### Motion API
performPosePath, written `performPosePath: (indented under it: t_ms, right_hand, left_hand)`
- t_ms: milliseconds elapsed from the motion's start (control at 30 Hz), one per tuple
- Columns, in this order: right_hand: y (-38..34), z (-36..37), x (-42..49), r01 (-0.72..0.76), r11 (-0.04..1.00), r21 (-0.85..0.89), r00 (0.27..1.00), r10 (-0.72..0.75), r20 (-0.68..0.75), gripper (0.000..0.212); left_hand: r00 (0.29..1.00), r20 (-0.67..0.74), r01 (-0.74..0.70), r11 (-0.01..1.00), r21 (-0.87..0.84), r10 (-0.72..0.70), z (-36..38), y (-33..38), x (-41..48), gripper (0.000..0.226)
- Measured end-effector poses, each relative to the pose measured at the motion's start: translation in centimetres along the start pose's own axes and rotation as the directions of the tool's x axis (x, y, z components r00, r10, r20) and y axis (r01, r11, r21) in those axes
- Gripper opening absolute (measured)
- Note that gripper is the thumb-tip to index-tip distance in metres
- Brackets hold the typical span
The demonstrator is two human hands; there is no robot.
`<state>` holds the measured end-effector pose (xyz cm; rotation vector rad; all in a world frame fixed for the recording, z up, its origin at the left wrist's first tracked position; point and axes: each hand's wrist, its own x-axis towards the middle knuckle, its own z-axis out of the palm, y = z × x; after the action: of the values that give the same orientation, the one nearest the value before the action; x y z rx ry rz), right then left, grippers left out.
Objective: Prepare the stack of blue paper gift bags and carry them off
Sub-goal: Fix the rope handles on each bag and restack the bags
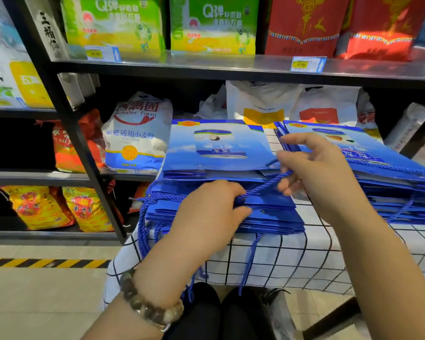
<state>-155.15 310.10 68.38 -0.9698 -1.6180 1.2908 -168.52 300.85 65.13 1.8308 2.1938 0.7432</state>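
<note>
A: Are the stacked blue paper gift bags (219, 158) leaving the checked white tablecloth (292, 261)?
B: Not yet (they're lying there): left hand (206, 214) is clutching their blue cord handles (263, 185), right hand (319, 173) is pinching one.

A white flour sack (136, 133) leans on the black shelf (231, 67).

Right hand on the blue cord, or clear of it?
Touching. Head view: the right hand pinches the cord where it rises off the stack; the cord ends inside its fingers.
</note>
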Motion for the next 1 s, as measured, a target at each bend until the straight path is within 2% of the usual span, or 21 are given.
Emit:
performPosePath:
  t_ms: [67,167,267,367,500,567,600,667,700,733,800,867,933,1000]
  right_hand:
    - [-0.3,-0.4,0.1,0.003,1.0,0.026,0.998,-0.001,-0.06,0.014]
    - [-0.2,-1.2,0.6,0.004,0.999,0.051,0.988,0.004,-0.156,0.013]
    - [0.2,-1.6,1.1,0.005,0.998,0.068,0.985,0.007,-0.174,0.017]
    - [0.9,-1.5,1.6,-0.004,1.0,0.012,0.979,0.006,-0.203,0.019]
    - [1.6,-1.6,2.1,-0.004,0.996,-0.084,0.966,-0.018,-0.257,0.02]
    - [1.9,-1.7,2.4,-0.004,0.978,-0.207,0.963,-0.052,-0.265,0.013]
    - [2.0,-1.8,2.5,-0.003,0.941,-0.339,0.961,-0.091,-0.262,0.008]
    - [2.1,-1.7,2.5,-0.007,0.774,-0.634,0.953,-0.186,-0.238,0.006]
    - [2.0,-1.4,2.4,0.005,0.691,-0.723,0.945,-0.239,-0.222,0.01]
    - [1.8,-0.9,2.3,0.052,0.654,-0.754,0.934,-0.299,-0.195,0.014]
    - [1.2,0.5,1.8,0.229,0.678,-0.698,0.917,-0.392,-0.081,0.023]
    - [0.5,2.4,1.4,0.354,0.794,-0.494,0.932,-0.343,0.117,0.038]
    - [0.2,3.9,1.2,0.369,0.876,-0.311,0.911,-0.275,0.308,0.046]
    - [0.3,4.8,1.4,0.373,0.901,-0.221,0.902,-0.297,0.314,0.039]
  left_hand:
    - [0.997,-0.077,-0.016,0.996,0.085,0.023,-0.4,0.0,-0.1,0.025]
    - [0.987,-0.155,-0.033,0.995,0.097,0.047,-1.8,0.0,-0.5,0.031]
    - [0.977,-0.205,-0.041,0.997,0.071,0.054,-4.0,-0.1,-0.9,0.039]
    - [0.978,-0.206,-0.036,0.999,-0.026,0.03,-5.5,-0.9,-0.6,0.044]
    - [0.986,-0.158,0.051,0.999,-0.016,-0.052,-6.8,-2.4,0.4,0.036]
    - [0.983,-0.166,0.068,0.996,-0.066,-0.078,-7.2,-2.8,0.9,0.034]
    - [0.98,-0.181,0.064,0.993,-0.095,-0.08,-7.2,-2.9,1.3,0.034]
    - [0.98,-0.189,0.046,0.992,-0.12,-0.068,-6.9,-2.9,2.1,0.034]
    - [0.983,-0.176,0.039,0.991,-0.131,-0.061,-6.7,-2.8,2.5,0.031]
    - [0.986,-0.16,0.031,0.986,-0.163,-0.057,-6.3,-2.7,3.0,0.028]
    - [0.991,-0.123,0.012,0.956,-0.292,-0.05,-5.8,-2.2,3.8,0.024]
    - [0.998,-0.061,-0.01,0.91,-0.414,-0.017,-5.4,-1.6,4.3,0.027]
    - [1.0,-0.005,-0.027,0.875,-0.483,0.028,-5.2,-1.1,4.6,0.029]
    - [1.0,0.007,-0.008,0.856,-0.517,0.014,-5.2,-1.0,4.7,0.027]
